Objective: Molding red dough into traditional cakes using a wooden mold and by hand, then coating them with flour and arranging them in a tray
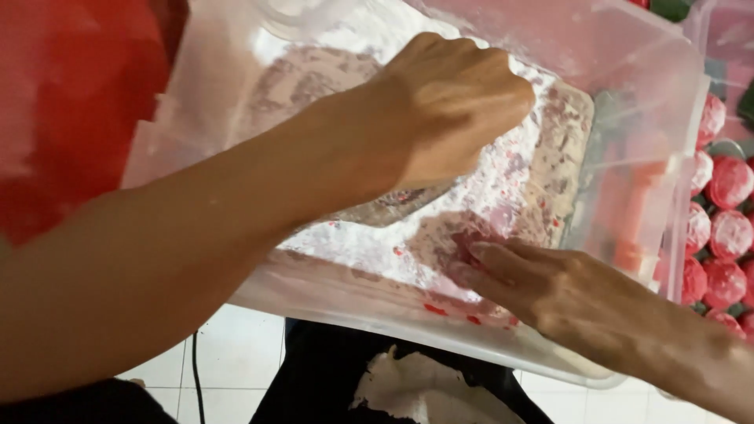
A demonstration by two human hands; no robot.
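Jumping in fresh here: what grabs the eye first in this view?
The left hand, closed in a fist, presses into white powder inside a clear plastic tub at centre. The right hand lies flat at the tub's near edge. Powder-dusted red balls crowd the right edge.

Single head view, worn camera. Looks steeply down and slightly forward into the tub (pixel 628 63), very close; the tub fills most of the frame. Floor tiles (pixel 228 353) show below the tub's near rim, red balls (pixel 726 235) right of it.
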